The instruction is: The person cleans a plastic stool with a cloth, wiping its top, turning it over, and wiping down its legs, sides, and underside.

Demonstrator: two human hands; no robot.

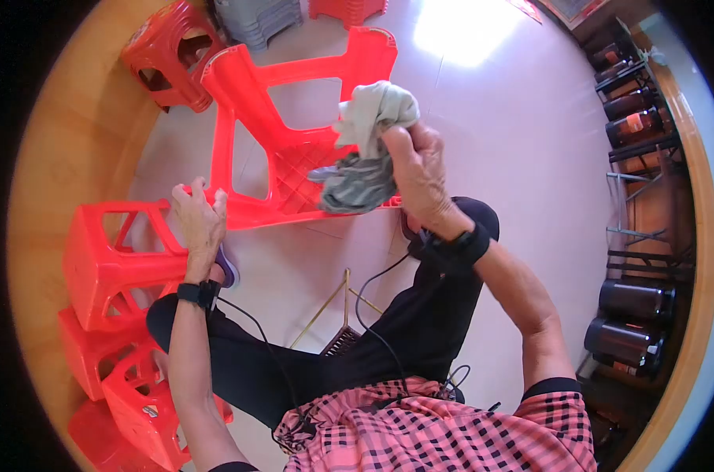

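Observation:
A red plastic stool (274, 118) lies on its side in front of me, its legs pointing up and away and the underside of its seat showing. My left hand (199, 214) grips the end of one leg or corner at the stool's near left. My right hand (421, 169) is closed on a crumpled cloth (373, 118), pale green at the top and grey below. The cloth hangs over the near right part of the stool; whether it touches the plastic I cannot tell.
Several red stools (97, 267) stand at the left, another red stool (164, 63) at the upper left. Grey stacked stools (258, 20) are at the top. Dark jars (632, 303) line racks on the right. A brown-seated item (342, 340) with yellowish legs lies between my legs.

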